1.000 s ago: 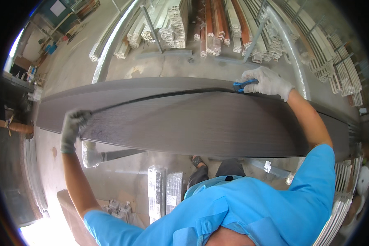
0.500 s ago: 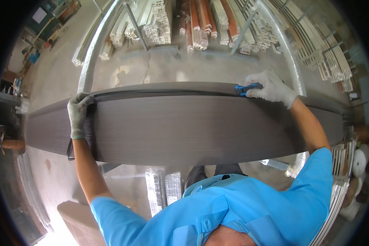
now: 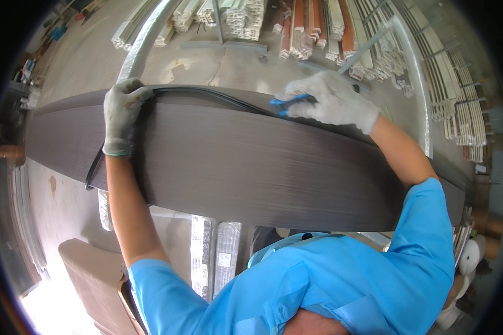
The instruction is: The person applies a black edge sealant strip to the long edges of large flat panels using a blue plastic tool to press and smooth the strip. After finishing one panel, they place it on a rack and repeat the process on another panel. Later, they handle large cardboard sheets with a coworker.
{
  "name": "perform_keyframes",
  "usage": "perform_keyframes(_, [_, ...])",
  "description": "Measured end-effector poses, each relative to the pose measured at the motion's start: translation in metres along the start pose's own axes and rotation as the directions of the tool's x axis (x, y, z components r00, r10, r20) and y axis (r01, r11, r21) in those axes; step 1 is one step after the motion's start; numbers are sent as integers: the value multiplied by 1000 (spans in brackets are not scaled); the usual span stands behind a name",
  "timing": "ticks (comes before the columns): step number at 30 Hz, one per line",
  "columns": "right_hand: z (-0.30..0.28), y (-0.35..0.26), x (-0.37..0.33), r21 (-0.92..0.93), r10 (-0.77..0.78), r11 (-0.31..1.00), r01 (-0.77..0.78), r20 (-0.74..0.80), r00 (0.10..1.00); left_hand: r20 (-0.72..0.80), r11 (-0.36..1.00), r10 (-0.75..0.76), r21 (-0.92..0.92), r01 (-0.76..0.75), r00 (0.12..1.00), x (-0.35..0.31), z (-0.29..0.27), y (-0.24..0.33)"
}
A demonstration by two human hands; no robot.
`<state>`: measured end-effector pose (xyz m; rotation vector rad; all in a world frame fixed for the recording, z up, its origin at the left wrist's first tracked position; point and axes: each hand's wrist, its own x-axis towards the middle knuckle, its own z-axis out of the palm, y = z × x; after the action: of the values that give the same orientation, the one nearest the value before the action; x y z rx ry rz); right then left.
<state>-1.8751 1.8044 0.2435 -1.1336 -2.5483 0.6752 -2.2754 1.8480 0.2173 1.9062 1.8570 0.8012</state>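
A long dark grey-brown panel (image 3: 251, 162) with fine streaks lies across in front of me. Along its far edge runs a thin black flexible strip (image 3: 218, 96), bowed up slightly between my hands. My left hand (image 3: 124, 111), in a grey glove, is closed on the strip near the panel's left part. A loop of the strip hangs below that wrist, past the near edge. In my right hand (image 3: 330, 99), also gloved, is a small blue-and-black hand tool (image 3: 292, 104); its tip is at the strip. The tool's exact kind cannot be made out.
Wrapped rails (image 3: 143, 42) of a stand reach away beneath the panel. Stacked white and brown profiles (image 3: 302, 33) lie beyond, with more on the right (image 3: 458, 106). Close to my body stand plastic-wrapped bundles (image 3: 227, 257) and a beige padded object (image 3: 92, 273).
My right hand has moved left along the far edge with the tool, closer to my left hand. The strip now bows up between them. The view has turned, so the panel slants down rightward.
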Motion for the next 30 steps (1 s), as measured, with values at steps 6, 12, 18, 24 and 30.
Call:
perform_keyframes(6, [44, -40, 125, -136, -82, 987, 84, 23, 996, 2, 1000, 5, 21, -5, 1000, 2, -2, -3])
perform_keyframes(12, [49, -47, 142, -148, -227, 963, 226, 13, 974, -122, 963, 260, 102, -249, 958, 5, 8, -8])
perform_keyframes(18, [48, -66, 137, -29, -138, 990, 137, -34, 990, -132, 992, 128, 22, -126, 983, 4, 9, -20])
perform_keyframes(24, [49, -66, 133, -139, -203, 971, 192, -69, 977, -155, 987, 144, -44, -152, 977, -6, 5, -16])
perform_keyframes(30, [57, -51, 142, -167, -20, 986, 22, 11, 1000, -85, 991, 106, -71, -112, 991, -7, -1, -15])
